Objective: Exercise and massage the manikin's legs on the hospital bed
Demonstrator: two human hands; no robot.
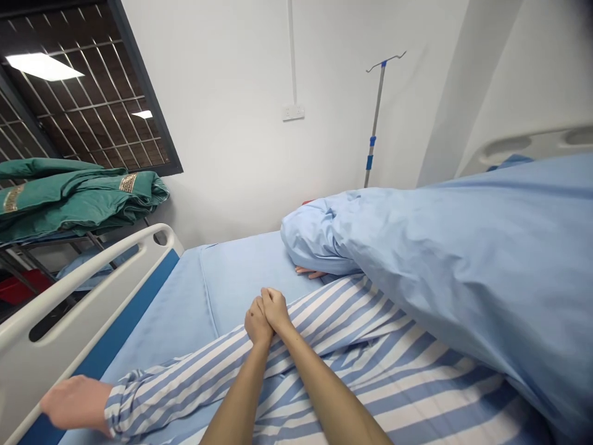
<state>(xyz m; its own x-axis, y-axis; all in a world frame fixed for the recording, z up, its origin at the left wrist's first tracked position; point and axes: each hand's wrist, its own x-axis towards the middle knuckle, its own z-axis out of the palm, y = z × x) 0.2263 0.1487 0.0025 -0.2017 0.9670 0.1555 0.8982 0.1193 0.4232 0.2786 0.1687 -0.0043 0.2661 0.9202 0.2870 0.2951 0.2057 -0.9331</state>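
My left hand [257, 322] is closed in a fist over the upper edge of a leg in blue-and-white striped pyjama trousers [194, 371]. Pressed against it on the right, my right hand [276, 307] is also curled into a fist. Nothing shows in either one, though the undersides of the fingers are hidden. The leg stretches across a light blue bed sheet [241, 262], ending in a bare foot [78, 402] at lower left. A light blue quilt [445, 247] is bunched over the right part of the body, with fingertips [309, 272] poking out beneath it.
A white and blue footboard [115, 272] borders the bed at left. Folded green quilts [88, 198] lie on a rack beyond it, under a barred window [88, 86]. An IV pole [376, 117] stands behind the bed near a wall socket [293, 112]. The headboard [546, 141] is at right.
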